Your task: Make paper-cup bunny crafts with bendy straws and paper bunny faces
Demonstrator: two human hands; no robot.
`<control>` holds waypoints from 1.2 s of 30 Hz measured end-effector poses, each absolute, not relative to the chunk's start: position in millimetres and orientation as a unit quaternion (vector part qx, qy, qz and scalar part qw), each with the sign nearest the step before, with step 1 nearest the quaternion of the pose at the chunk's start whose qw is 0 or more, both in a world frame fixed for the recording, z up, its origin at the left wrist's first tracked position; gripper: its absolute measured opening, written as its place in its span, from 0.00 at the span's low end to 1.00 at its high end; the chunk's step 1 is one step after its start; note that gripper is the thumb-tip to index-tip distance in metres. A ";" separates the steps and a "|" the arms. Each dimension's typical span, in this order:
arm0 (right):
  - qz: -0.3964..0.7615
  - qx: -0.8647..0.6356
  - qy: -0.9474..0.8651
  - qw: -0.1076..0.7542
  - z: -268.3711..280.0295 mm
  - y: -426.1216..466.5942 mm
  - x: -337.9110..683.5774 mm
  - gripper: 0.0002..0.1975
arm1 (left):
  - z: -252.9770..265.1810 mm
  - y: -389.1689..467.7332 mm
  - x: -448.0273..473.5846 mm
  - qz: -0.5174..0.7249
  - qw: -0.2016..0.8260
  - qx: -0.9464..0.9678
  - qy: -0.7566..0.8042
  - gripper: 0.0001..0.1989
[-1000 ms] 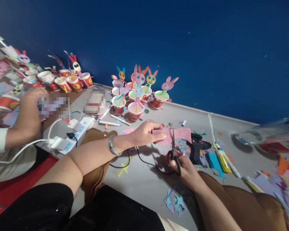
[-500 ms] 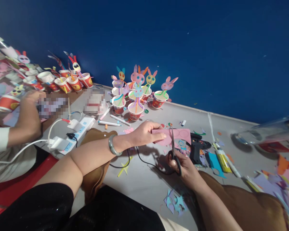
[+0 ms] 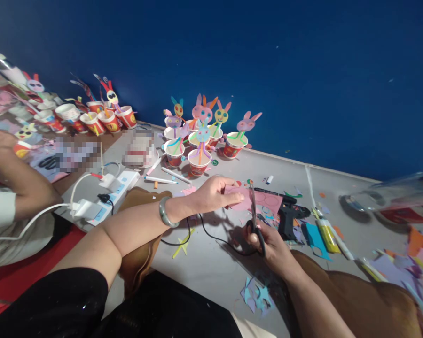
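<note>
My left hand (image 3: 223, 193) pinches the left end of a strip of pink paper (image 3: 266, 199) with round outlines drawn on it. My right hand (image 3: 270, 244) grips a pair of scissors (image 3: 254, 213) by its black handles. The blades point away from me and cross the pink paper near its middle. Just right of the paper lies a black glue gun (image 3: 289, 217) on the table. Small coloured paper scraps are scattered beneath and around it. Nearer to me sits a cut-up piece of light blue paper (image 3: 256, 295).
Paper cups (image 3: 199, 163) with bunny figures stand near the blue wall. A power strip (image 3: 114, 195) with cables lies at left, by a co-worker's arm (image 3: 28, 183). Markers (image 3: 160, 180), a glue tube (image 3: 326, 232), a clear bottle (image 3: 391, 199) and paper offcuts (image 3: 395, 267) are about.
The pink paper has tilted and shifted slightly right against the scissors; my hands have barely moved. The co-worker's hand at left has moved further left, away from the cup there.
</note>
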State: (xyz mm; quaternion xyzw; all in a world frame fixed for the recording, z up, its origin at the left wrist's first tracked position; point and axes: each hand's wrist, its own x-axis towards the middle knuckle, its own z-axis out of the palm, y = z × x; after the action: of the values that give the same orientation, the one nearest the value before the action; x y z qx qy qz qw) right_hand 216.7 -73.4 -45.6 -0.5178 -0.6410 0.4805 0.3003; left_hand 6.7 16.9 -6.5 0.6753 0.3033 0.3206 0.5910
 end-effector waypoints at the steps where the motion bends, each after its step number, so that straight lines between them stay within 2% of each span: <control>1: 0.481 -0.517 -0.642 0.299 -45.4 -73.5 216.6 0.33 | -6.4 17.0 6.2 0.317 0.586 0.682 0.302 0.17; 13: 0.479 -0.532 -0.635 0.292 -45.0 -73.2 217.0 0.32 | -5.5 17.4 6.1 0.319 0.575 0.692 0.296 0.18; 23: 0.495 -0.528 -0.621 0.299 -46.0 -73.1 216.8 0.33 | -9.3 17.0 8.0 0.331 0.589 0.667 0.315 0.14; 36: 0.498 -0.534 -0.615 0.297 -44.2 -73.3 215.7 0.34 | -8.3 17.2 6.9 0.314 0.573 0.691 0.310 0.17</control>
State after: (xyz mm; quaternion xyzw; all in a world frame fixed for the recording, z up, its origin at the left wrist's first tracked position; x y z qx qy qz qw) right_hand 215.7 -73.3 -44.2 -0.5337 -0.6153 0.4985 0.2969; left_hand 6.9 17.2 -8.3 0.6905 0.3104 0.3143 0.5727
